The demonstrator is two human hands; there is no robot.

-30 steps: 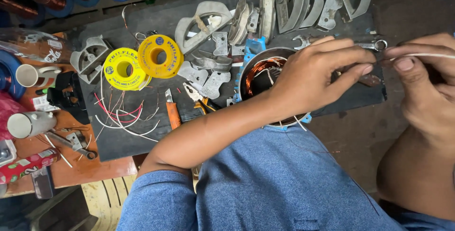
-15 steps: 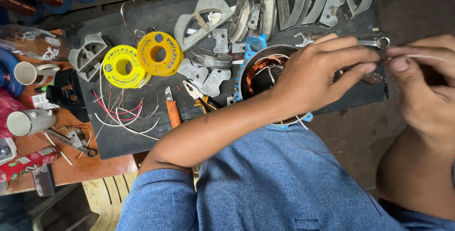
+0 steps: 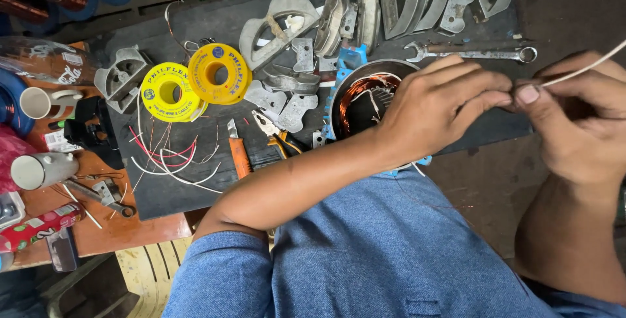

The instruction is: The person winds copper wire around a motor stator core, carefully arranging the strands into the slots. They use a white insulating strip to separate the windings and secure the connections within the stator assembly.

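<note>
Head view. The left hand (image 3: 433, 112) and the right hand (image 3: 577, 125) meet at about 3 o'clock in the frame, above the dark work mat (image 3: 163, 191). Both hands are closed in a pinch on the thin off-white insulating sleeve (image 3: 587, 67): the left thumb and forefinger grip its near end, and the right thumb and forefinger grip it just beside them. The sleeve is a slender, pale, flexible tube with a smooth surface. It runs from the pinch point up toward 2 o'clock and leaves the frame at the right edge. Whether a wire lies inside the sleeve cannot be told.

Directly beneath the left hand, at about 12 o'clock from the wrist, lies the round metal motor stator with copper windings (image 3: 365, 96); white leads cross its bore. A long steel combination spanner (image 3: 469, 50) lies beyond the knuckles at 1 o'clock. Two yellow wire spools (image 3: 192, 83) sit at 10 o'clock, with orange-handled pliers (image 3: 277, 135) between spools and stator.
</note>
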